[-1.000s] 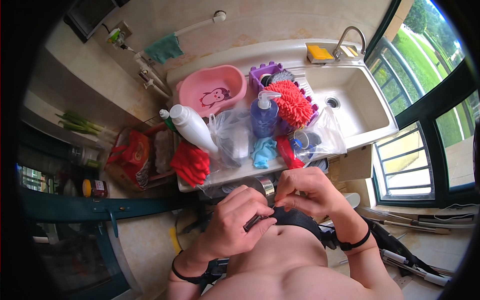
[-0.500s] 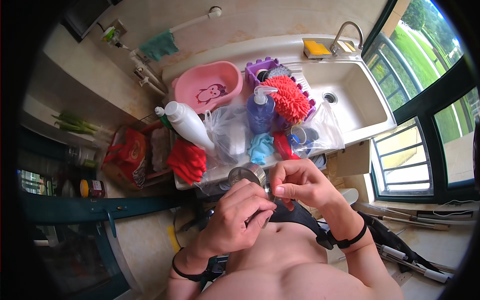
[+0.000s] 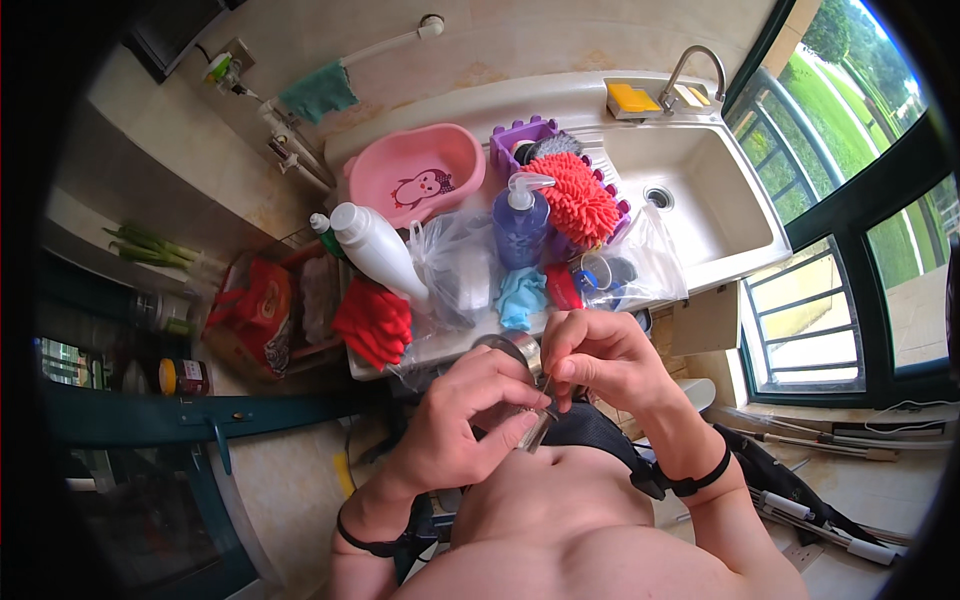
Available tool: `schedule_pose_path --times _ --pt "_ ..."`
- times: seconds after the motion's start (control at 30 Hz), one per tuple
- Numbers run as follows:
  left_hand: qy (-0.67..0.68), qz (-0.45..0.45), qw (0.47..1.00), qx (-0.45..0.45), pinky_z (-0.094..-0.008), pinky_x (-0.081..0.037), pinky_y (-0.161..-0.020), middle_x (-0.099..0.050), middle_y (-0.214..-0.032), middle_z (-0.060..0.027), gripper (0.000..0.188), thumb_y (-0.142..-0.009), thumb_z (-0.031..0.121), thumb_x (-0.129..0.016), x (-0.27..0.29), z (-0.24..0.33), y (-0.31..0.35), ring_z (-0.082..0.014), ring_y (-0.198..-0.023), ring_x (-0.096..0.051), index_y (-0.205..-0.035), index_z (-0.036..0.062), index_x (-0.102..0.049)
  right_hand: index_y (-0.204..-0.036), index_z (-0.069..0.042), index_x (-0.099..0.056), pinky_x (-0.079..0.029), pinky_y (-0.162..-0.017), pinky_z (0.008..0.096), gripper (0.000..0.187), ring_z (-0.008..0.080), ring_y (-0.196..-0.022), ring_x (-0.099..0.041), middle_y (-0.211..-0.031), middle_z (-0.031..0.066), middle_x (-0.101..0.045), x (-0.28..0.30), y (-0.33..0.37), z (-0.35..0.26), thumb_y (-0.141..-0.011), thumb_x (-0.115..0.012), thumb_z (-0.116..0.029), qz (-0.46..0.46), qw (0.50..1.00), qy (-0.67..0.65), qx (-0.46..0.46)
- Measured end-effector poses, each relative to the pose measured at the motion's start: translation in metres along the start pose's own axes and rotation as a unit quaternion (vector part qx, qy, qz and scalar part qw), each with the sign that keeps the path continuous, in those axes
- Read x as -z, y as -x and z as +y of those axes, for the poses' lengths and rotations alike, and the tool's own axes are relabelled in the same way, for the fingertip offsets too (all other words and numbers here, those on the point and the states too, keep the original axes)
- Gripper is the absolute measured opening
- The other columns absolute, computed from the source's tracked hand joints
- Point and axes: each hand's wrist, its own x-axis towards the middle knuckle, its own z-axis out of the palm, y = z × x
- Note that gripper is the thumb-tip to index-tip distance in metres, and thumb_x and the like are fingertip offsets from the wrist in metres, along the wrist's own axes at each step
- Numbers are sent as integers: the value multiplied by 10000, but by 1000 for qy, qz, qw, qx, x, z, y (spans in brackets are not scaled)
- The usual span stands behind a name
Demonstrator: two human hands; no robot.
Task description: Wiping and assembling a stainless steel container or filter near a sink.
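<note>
With the pump bottle [image 3: 521,230] as reference, we locate the left hand [image 3: 462,415] to its near left, curled on a partly hidden metal piece [image 3: 534,434]; the right hand [image 3: 608,362], to its near right, is narrowed in a pinch on a thin strip [image 3: 547,384]. We note a metal cylinder [image 3: 522,347] on the bottle's near side, beside the left fingers; the light-blue cloth [image 3: 521,298] lies just nearer us than the bottle; the pink basin [image 3: 375,172] stands to its far left.
</note>
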Motion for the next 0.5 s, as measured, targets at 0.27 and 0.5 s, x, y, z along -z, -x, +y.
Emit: schedule_pose_path --times 0.27,0.5 --pt "501 -54 820 272 -275 -489 -949 -668 -1078 -68 186 -975 69 -641 7 -22 8 -135 -1056 -627 -1125 -37 -668 -963 -23 -628 -565 -601 268 100 93 -684 -648 -805 16 -658 -2 -2 -15 -996 -684 -99 51 989 6 -137" --pt "347 -72 909 220 -269 -487 -941 -658 -1064 -62 154 -991 47 -627 7 -10 2 -131 -1056 -625 -1103 -47 -672 -982 6 -611 -538 -660 249 109 86 -771 -647 -901 50 -680 -4 1 -22 -983 -696 -63 -2 986 122 -114"
